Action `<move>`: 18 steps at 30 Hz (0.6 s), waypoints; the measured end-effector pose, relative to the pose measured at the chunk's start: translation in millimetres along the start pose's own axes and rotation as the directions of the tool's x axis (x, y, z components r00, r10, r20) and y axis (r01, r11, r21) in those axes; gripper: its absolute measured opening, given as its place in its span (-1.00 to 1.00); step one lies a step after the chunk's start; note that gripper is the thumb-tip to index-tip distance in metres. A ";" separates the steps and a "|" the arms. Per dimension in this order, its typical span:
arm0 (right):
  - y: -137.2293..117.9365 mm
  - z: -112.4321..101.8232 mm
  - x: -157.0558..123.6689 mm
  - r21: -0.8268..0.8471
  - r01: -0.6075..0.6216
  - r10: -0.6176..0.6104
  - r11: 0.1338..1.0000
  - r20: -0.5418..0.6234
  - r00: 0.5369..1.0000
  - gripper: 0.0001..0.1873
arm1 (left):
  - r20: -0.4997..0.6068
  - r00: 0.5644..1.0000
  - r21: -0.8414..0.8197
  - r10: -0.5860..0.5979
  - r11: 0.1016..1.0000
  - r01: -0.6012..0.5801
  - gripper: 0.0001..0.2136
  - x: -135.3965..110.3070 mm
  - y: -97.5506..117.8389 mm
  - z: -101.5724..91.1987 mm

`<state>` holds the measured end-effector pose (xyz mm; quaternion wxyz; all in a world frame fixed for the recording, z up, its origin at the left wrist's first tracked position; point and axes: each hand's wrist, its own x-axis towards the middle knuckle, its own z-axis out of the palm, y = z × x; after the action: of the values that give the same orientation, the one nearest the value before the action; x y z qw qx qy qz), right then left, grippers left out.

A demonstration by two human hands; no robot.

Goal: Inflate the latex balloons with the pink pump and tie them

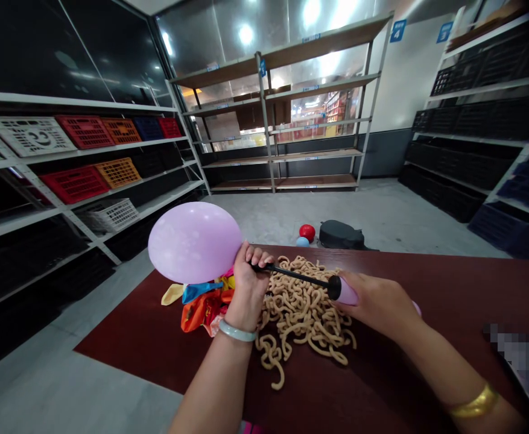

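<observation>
A purple balloon (195, 242), swollen with air, sits at the left end of a hand pump (298, 275). My left hand (251, 277) is closed around the balloon's neck and the pump's black nozzle. Wrapped round the pump's lilac body is my right hand (382, 301); the black rod stretches out between my two hands. Beneath the pump lies a heap of tan, curly, rope-like pieces (309, 313). Limp balloons (203, 308) in orange, blue, yellow and pink are piled left of my left wrist, under the purple balloon.
The dark red table (155, 337) carries a pixelated flat object (522, 361) at its right edge. Beyond it on the floor are a red balloon (307, 232), a light blue balloon (303, 242) and a dark grey object (341, 234). Shelves with crates (85, 131) line both sides.
</observation>
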<state>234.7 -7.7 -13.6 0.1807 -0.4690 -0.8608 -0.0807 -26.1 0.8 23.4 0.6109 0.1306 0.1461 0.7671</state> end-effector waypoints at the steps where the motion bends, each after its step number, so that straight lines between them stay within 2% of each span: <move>1: 2.3 -1.0 -0.5 -0.018 -0.003 0.003 1.000 0.000 1.000 -0.47 | 0.016 1.000 -0.009 -0.002 1.000 0.002 -0.59 -0.1 0.7 -0.6; 7: 0.3 -1.8 -4.2 -0.115 -0.027 0.023 0.993 -0.031 0.999 -0.49 | 0.039 0.999 -0.022 0.037 0.999 -0.036 -0.60 -9.2 -23.0 0.4; 14: -25.1 -0.2 -5.9 -0.093 -0.027 0.024 0.995 -0.039 0.999 -0.49 | 0.006 0.997 0.030 -0.079 0.996 0.079 -0.60 -28.6 -65.1 3.5; 18: -32.4 3.4 -7.0 -0.046 -0.042 0.042 0.998 -0.016 0.999 -0.53 | 0.051 0.989 0.056 -0.141 0.989 0.138 -0.65 -43.0 -85.9 2.8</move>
<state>210.3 -29.8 -18.5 0.1779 -0.4904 -0.8472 -0.1003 61.6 -22.8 -7.9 0.6631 0.1570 0.1582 0.7146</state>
